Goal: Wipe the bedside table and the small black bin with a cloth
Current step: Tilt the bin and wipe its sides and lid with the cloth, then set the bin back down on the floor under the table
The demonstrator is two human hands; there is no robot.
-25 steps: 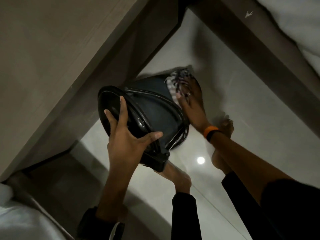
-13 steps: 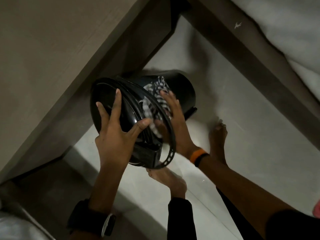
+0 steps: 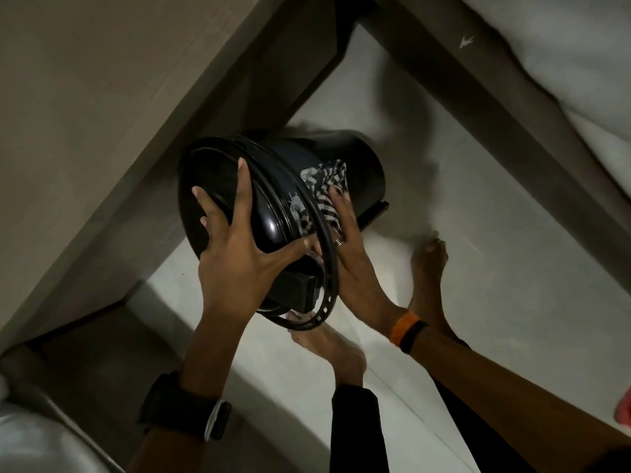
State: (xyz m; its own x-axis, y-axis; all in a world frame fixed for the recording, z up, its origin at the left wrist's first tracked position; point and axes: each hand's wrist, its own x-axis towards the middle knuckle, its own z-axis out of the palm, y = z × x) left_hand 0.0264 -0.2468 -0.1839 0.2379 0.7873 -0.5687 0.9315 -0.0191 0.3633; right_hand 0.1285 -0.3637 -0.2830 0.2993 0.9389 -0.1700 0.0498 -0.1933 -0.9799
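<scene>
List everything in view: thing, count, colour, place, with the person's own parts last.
bin: one, black, tilted, held above the floor, centre
lid: one, black, glossy, under the left hand
cloth: one, black-and-white striped, against the bin's side
bedside table: one, beige-brown, upper left
floor: pale tile
bedding: white, upper right
left hand: on the lid, black watch
right hand: presses the cloth, orange band
feet: two, bare

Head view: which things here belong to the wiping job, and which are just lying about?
In the job:
- bin, tilted, held by left hand
- cloth, pressed on the bin by right hand
- bedside table

Lying about:
- bedding
- loose black ring at the bin's mouth
- floor
</scene>
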